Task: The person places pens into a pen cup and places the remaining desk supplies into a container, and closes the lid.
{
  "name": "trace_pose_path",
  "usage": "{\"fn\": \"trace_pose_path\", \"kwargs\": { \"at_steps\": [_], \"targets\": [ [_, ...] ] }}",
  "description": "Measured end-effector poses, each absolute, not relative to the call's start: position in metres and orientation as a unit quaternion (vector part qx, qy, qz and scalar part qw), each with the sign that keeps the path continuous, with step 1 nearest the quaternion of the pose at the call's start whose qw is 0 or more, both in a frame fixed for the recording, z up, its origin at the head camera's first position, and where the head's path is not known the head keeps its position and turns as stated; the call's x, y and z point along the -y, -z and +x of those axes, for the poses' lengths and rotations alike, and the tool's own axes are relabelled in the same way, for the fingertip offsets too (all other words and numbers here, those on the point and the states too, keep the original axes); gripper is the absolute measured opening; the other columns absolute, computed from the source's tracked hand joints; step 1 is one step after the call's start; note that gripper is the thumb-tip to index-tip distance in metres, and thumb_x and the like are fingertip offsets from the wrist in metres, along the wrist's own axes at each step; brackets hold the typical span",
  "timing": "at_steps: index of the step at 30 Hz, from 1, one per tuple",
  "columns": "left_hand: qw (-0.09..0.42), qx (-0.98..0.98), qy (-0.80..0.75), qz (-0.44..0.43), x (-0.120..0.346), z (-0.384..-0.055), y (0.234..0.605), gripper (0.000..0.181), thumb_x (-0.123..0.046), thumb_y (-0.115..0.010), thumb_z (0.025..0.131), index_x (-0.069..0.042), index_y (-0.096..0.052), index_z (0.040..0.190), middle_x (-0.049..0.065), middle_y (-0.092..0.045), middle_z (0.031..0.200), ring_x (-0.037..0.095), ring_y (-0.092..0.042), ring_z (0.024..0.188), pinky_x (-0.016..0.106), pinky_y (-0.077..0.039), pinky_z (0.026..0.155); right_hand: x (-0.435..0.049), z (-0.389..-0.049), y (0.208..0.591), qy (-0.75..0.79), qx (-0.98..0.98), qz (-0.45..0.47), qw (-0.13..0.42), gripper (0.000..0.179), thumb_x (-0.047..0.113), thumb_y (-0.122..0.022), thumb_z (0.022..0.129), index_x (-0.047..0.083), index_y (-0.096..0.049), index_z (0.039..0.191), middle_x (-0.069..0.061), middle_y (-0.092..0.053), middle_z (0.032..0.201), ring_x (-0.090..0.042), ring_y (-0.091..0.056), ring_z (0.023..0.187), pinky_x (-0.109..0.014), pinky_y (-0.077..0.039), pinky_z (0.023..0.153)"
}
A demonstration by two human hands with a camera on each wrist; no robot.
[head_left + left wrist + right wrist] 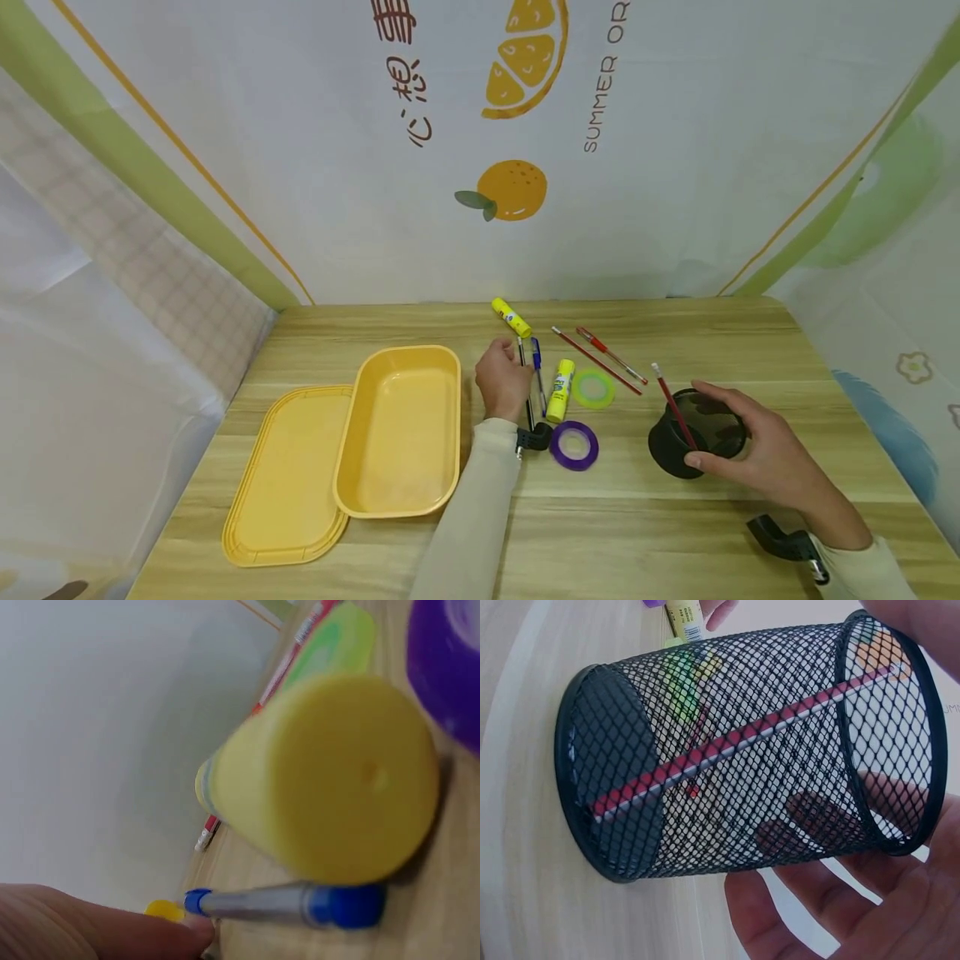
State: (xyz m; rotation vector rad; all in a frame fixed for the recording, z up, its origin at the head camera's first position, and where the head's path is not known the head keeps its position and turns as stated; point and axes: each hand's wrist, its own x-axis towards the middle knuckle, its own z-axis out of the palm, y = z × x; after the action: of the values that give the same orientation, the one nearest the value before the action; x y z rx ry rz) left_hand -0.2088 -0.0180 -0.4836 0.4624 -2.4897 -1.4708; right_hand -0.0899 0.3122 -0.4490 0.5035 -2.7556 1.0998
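My right hand [772, 450] grips a black mesh pen cup [742, 750] around its rim, thumb on the near side. A red pencil [727, 742] leans inside the cup, its white eraser end sticking out in the head view. My left hand [504, 382] has curled fingers at the upper part of a black pencil [529, 412], seeming to pinch it; the fingertips are partly hidden. Right beside it lies a blue pen [538, 379], close to a fingertip [196, 935] in the left wrist view. A yellow glue stick [560, 392] lies just right of the pen.
Another glue stick [512, 317] lies at the back. A red pencil [600, 361] and a red pen [611, 356] lie behind a green tape roll [593, 389] and purple tape roll [574, 446]. At left, a yellow tray [397, 450] overlaps its flat yellow lid [292, 475].
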Motion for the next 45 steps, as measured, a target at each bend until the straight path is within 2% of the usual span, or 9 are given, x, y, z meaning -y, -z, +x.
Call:
{"fn": "trace_pose_path", "kwargs": {
  "at_steps": [4,10,14,18,23,27,35,41,45],
  "targets": [
    [0.107,0.861,0.472,0.155,0.018,-0.208,0.484,0.051,-0.007,-0.086,0.086,-0.004,-0.070,0.135,0.011,-0.078,0.112,0.033,-0.073,0.102,0.050,-0.062,0.085,-0.312,-0.091,0.450,-0.362,0.914,0.169,0.067,0.092,0.021,-0.095,0.078,0.024,-0.050,0.158,0.027,-0.048,0.150,0.023,-0.034,0.131,-0.009,-0.034,0.093],
    [0.108,0.864,0.463,0.165,0.020,-0.207,0.483,0.043,-0.005,-0.079,0.088,-0.005,-0.073,0.131,0.004,-0.079,0.097,0.031,-0.073,0.094,0.048,-0.062,0.080,-0.312,-0.090,0.450,-0.362,0.915,0.168,0.066,0.092,0.022,-0.095,0.079,0.026,-0.050,0.158,0.029,-0.047,0.149,0.024,-0.033,0.131,-0.009,-0.035,0.093],
    [0.104,0.860,0.470,0.171,0.021,-0.209,0.482,0.041,-0.005,-0.077,0.087,-0.005,-0.075,0.128,0.003,-0.080,0.095,0.029,-0.074,0.089,0.044,-0.063,0.076,-0.313,-0.090,0.451,-0.361,0.915,0.167,0.064,0.092,0.022,-0.095,0.079,0.029,-0.048,0.159,0.021,-0.050,0.151,0.023,-0.034,0.132,-0.010,-0.035,0.093],
    [0.101,0.853,0.481,0.177,0.023,-0.210,0.481,0.040,-0.007,-0.077,0.087,-0.006,-0.076,0.126,0.003,-0.080,0.096,0.028,-0.074,0.092,0.046,-0.061,0.082,-0.313,-0.090,0.451,-0.358,0.917,0.165,0.062,0.092,0.023,-0.095,0.080,0.031,-0.048,0.159,0.015,-0.052,0.152,0.022,-0.034,0.131,-0.013,-0.036,0.093],
    [0.098,0.839,0.504,0.178,0.022,-0.210,0.479,0.038,-0.008,-0.078,0.087,-0.005,-0.077,0.125,0.006,-0.082,0.106,0.032,-0.073,0.107,0.052,-0.054,0.100,-0.314,-0.090,0.451,-0.358,0.917,0.165,0.065,0.092,0.023,-0.095,0.079,0.032,-0.048,0.158,0.022,-0.049,0.150,0.023,-0.034,0.131,-0.011,-0.036,0.093],
    [0.109,0.830,0.519,0.174,0.021,-0.211,0.476,0.037,-0.008,-0.075,0.088,-0.004,-0.076,0.125,0.008,-0.082,0.108,0.032,-0.074,0.108,0.052,-0.053,0.102,-0.314,-0.090,0.452,-0.362,0.915,0.166,0.066,0.093,0.022,-0.095,0.079,0.033,-0.048,0.158,0.026,-0.047,0.150,0.023,-0.033,0.132,-0.009,-0.034,0.093],
    [0.112,0.808,0.551,0.178,0.017,-0.209,0.465,0.039,-0.008,-0.075,0.087,-0.006,-0.077,0.126,0.006,-0.082,0.102,0.027,-0.077,0.096,0.042,-0.061,0.081,-0.314,-0.089,0.451,-0.359,0.917,0.161,0.060,0.092,0.023,-0.094,0.080,0.032,-0.047,0.159,0.019,-0.050,0.151,0.022,-0.034,0.131,-0.014,-0.037,0.093],
    [0.108,0.802,0.566,0.158,0.014,-0.206,0.456,0.030,-0.013,-0.077,0.091,-0.010,-0.080,0.121,0.004,-0.082,0.102,0.023,-0.076,0.089,0.029,-0.058,0.064,-0.313,-0.089,0.449,-0.359,0.918,0.160,0.054,0.092,0.023,-0.094,0.080,0.030,-0.047,0.159,0.001,-0.054,0.154,0.021,-0.034,0.132,-0.021,-0.039,0.093],
    [0.115,0.803,0.569,0.136,0.014,-0.204,0.446,0.029,-0.014,-0.077,0.091,-0.010,-0.080,0.119,0.003,-0.081,0.101,0.023,-0.075,0.087,0.026,-0.053,0.058,-0.313,-0.090,0.448,-0.358,0.918,0.160,0.053,0.092,0.024,-0.094,0.080,0.032,-0.047,0.159,-0.004,-0.055,0.153,0.021,-0.034,0.131,-0.019,-0.039,0.092]
  ]
}}
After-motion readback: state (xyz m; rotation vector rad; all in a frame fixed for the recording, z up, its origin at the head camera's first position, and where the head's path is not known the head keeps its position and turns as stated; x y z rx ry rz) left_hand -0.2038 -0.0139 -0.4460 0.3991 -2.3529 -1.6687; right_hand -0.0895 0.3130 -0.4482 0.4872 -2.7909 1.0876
